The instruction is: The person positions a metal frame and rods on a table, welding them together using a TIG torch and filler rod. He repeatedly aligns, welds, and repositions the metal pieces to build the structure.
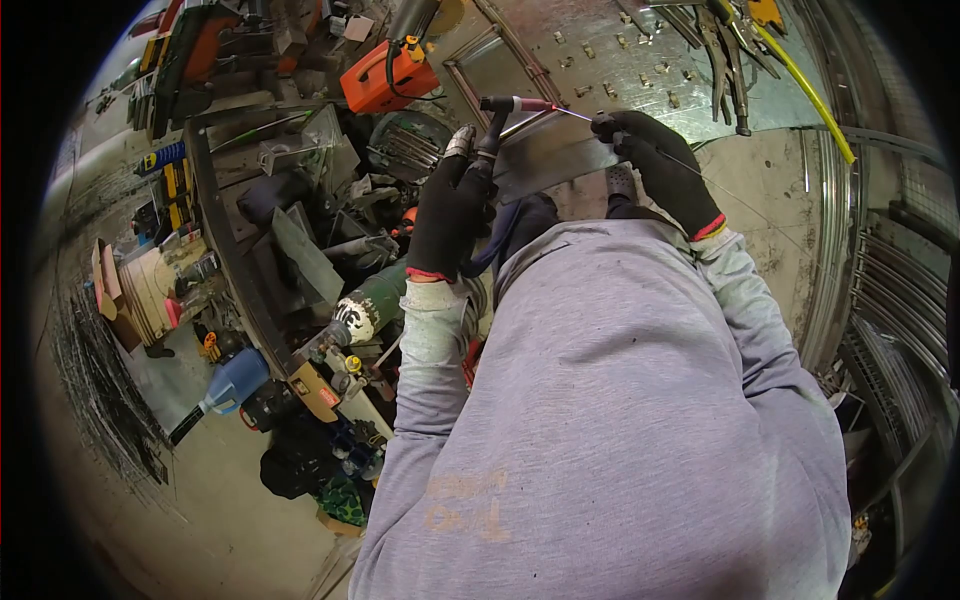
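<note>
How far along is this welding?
Done, it seems: the frame looks put together, though its welds can't be made out. In hand: the left hand holds the torch, glowing at its tip, where the right hand brings the rod. Left: probably finishing that glowing spot by the sheet; how much more, I can't tell.

Stained pale floor (235, 515), shiny metal worktable (600, 45), dark metal frame (232, 245) around clutter (300, 250), long metal bars (905, 290) at right
</note>
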A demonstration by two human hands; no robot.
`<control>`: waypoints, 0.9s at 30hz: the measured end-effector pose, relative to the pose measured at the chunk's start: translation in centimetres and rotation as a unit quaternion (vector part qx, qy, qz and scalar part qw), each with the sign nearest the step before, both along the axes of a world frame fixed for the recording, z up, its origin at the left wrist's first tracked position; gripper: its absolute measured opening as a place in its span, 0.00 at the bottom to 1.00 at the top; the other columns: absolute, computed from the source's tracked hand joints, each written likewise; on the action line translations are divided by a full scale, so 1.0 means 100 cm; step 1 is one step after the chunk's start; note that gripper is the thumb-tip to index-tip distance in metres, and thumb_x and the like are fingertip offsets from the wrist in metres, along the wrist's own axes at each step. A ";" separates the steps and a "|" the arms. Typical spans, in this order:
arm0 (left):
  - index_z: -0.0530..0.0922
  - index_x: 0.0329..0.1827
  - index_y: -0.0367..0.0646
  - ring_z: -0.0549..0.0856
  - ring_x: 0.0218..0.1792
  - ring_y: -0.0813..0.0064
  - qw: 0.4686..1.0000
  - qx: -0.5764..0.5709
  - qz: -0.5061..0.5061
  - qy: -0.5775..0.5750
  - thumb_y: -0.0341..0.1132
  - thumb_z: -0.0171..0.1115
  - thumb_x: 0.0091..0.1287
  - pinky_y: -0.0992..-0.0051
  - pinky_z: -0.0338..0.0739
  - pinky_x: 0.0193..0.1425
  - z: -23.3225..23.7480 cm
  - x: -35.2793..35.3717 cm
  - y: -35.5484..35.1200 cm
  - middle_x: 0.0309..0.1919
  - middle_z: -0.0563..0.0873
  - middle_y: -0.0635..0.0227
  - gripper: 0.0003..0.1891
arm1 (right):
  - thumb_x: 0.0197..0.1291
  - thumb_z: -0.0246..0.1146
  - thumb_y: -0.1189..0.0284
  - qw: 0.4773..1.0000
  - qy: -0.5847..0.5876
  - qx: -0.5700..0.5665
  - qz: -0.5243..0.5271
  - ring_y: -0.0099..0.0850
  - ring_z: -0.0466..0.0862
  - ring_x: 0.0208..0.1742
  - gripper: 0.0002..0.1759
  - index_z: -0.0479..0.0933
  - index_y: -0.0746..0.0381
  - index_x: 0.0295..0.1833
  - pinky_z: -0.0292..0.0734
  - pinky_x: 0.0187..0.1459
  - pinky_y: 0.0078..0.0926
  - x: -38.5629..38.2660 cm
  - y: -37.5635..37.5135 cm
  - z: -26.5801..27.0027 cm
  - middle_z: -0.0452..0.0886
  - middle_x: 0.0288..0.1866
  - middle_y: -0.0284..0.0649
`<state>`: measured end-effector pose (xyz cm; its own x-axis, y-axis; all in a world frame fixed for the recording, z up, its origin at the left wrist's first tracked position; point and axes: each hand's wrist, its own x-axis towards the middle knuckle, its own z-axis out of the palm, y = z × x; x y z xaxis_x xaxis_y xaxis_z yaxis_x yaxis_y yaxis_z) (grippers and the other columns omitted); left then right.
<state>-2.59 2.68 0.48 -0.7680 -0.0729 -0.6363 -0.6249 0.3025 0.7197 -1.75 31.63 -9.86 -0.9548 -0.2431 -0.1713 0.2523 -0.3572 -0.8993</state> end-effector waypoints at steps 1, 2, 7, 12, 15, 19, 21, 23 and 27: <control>0.68 0.87 0.53 0.78 0.27 0.84 1.000 0.002 0.003 0.003 0.38 0.61 0.83 0.78 0.73 0.29 -0.001 0.000 0.000 0.33 0.82 0.74 0.31 | 0.80 0.61 0.73 1.000 0.007 0.004 -0.002 0.29 0.86 0.68 0.19 0.80 0.69 0.69 0.77 0.71 0.28 0.000 0.000 -0.001 0.89 0.64 0.43; 0.68 0.87 0.53 0.78 0.27 0.84 1.000 0.005 0.006 0.006 0.38 0.61 0.83 0.78 0.73 0.29 -0.001 0.000 0.000 0.33 0.82 0.74 0.30 | 0.80 0.61 0.73 1.000 0.014 0.009 -0.004 0.29 0.86 0.68 0.19 0.80 0.69 0.69 0.78 0.71 0.27 0.000 0.000 0.000 0.89 0.64 0.42; 0.69 0.87 0.52 0.78 0.27 0.84 1.000 -0.005 -0.003 0.008 0.39 0.61 0.82 0.78 0.72 0.29 -0.003 0.000 -0.003 0.34 0.82 0.74 0.30 | 0.80 0.60 0.74 1.000 0.002 0.007 -0.001 0.29 0.86 0.67 0.18 0.80 0.70 0.69 0.78 0.70 0.28 -0.001 0.000 0.000 0.89 0.63 0.43; 0.70 0.86 0.51 0.77 0.27 0.85 1.000 -0.004 -0.012 0.012 0.41 0.62 0.82 0.78 0.72 0.28 -0.001 -0.003 -0.004 0.34 0.81 0.73 0.30 | 0.80 0.59 0.74 0.997 0.053 0.060 0.007 0.29 0.87 0.66 0.18 0.80 0.70 0.69 0.80 0.69 0.28 -0.001 0.002 -0.002 0.89 0.63 0.44; 0.70 0.86 0.50 0.78 0.28 0.85 1.000 -0.009 -0.024 0.016 0.42 0.62 0.82 0.78 0.72 0.28 -0.002 -0.006 -0.006 0.34 0.81 0.74 0.30 | 0.80 0.59 0.75 0.998 0.044 0.054 0.007 0.29 0.87 0.66 0.18 0.80 0.70 0.69 0.80 0.68 0.28 -0.002 0.002 -0.002 0.89 0.63 0.44; 0.71 0.85 0.48 0.79 0.28 0.85 0.997 -0.031 -0.047 0.044 0.43 0.62 0.83 0.78 0.73 0.28 -0.004 -0.007 -0.008 0.34 0.82 0.75 0.30 | 0.80 0.60 0.74 0.999 0.011 0.031 0.007 0.28 0.87 0.65 0.18 0.80 0.69 0.69 0.79 0.69 0.27 -0.002 0.002 0.000 0.89 0.63 0.43; 0.71 0.85 0.47 0.79 0.29 0.86 0.996 -0.025 -0.057 0.064 0.44 0.62 0.83 0.78 0.73 0.28 -0.005 -0.008 -0.008 0.34 0.82 0.75 0.30 | 0.80 0.60 0.74 1.000 0.007 0.019 0.004 0.28 0.86 0.66 0.18 0.80 0.69 0.69 0.79 0.69 0.27 -0.002 0.002 0.000 0.89 0.63 0.43; 0.72 0.85 0.47 0.78 0.28 0.86 0.995 -0.027 -0.062 0.078 0.43 0.62 0.83 0.78 0.73 0.29 -0.004 -0.007 -0.007 0.34 0.82 0.75 0.30 | 0.80 0.60 0.74 1.000 0.000 0.024 0.006 0.29 0.86 0.66 0.18 0.80 0.69 0.69 0.78 0.70 0.27 -0.002 0.002 0.000 0.89 0.63 0.43; 0.72 0.84 0.46 0.79 0.28 0.86 0.994 -0.036 -0.069 0.075 0.43 0.62 0.83 0.78 0.74 0.29 -0.001 -0.008 -0.006 0.33 0.81 0.75 0.29 | 0.80 0.60 0.74 1.000 0.007 0.016 -0.002 0.29 0.86 0.66 0.18 0.80 0.68 0.69 0.78 0.70 0.28 -0.001 0.001 -0.001 0.89 0.64 0.42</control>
<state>-3.37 2.07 0.36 -0.8601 -0.0020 -0.5101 -0.4606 0.4327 0.7750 -1.85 31.76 -9.97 -0.9579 -0.2342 -0.1661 0.2391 -0.3298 -0.9133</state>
